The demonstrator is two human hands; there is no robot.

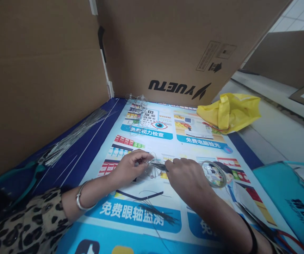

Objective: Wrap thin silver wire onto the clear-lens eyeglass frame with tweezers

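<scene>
My left hand (134, 165) pinches a small piece of thin bent wire (155, 172), which looks like a wire figure with loops. My right hand (187, 178) is wrapped around pliers, their handles mostly hidden in the palm. The narrow dark jaws of the pliers (159, 166) meet the wire right by my left fingertips. Below my hands lie loose dark wire strands (158, 213) on the printed poster. A clear round container (213, 174) with small things inside is just to the right of my right hand.
Silvery wires (75, 134) lie in a bundle at left, beside a teal-handled tool (27, 188). Tangled wire pieces (138, 100) sit at the back. A yellow bag (228, 113), a teal pouch (286, 197) and red-handled scissors (260, 225) are at right. Cardboard walls (162, 53) enclose the back and left.
</scene>
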